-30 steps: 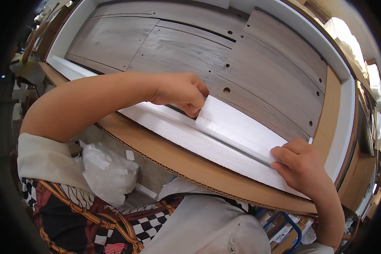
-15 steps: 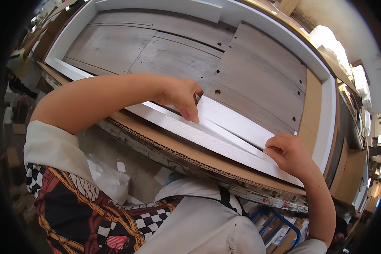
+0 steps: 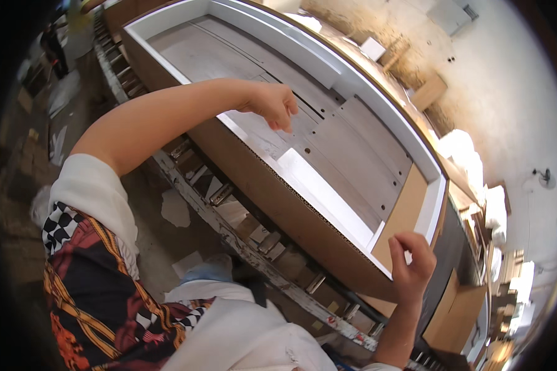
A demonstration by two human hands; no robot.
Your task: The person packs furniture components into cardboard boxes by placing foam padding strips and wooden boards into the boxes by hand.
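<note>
And here you are over the long box (image 3: pixel 263 185), both hands off the white foam strip (image 3: pixel 328 196); it lies inside the box, lengthwise along the near side, beside the grey wooden boards (image 3: pixel 353 148), its right end close to the flat brown cardboard (image 3: pixel 410 196); your left hand (image 3: pixel 278 111) hangs above the boards, fingers bent inward, nothing visible in its grip; your right hand (image 3: pixel 410 256) is loosely curled by the near right corner, nothing to be seen in it either; whether the fingertips meet in either hand, you can't tell from here, and whether the right one brushes the rim is just as unclear.

So, the strip looks about placed, and the good play is a check of the seat; run flat palms along its whole length, pressing straight down and evenly, since foam likely snaps if you lean on one end; feel for a gap against the near side, and nudge the strip by its ends rather than its middle; keep nails off the boards, which could scratch; and with rollers (image 3: pixel 221 194) below the box, press downward rather than shoving sideways, as the box might creep.
</note>
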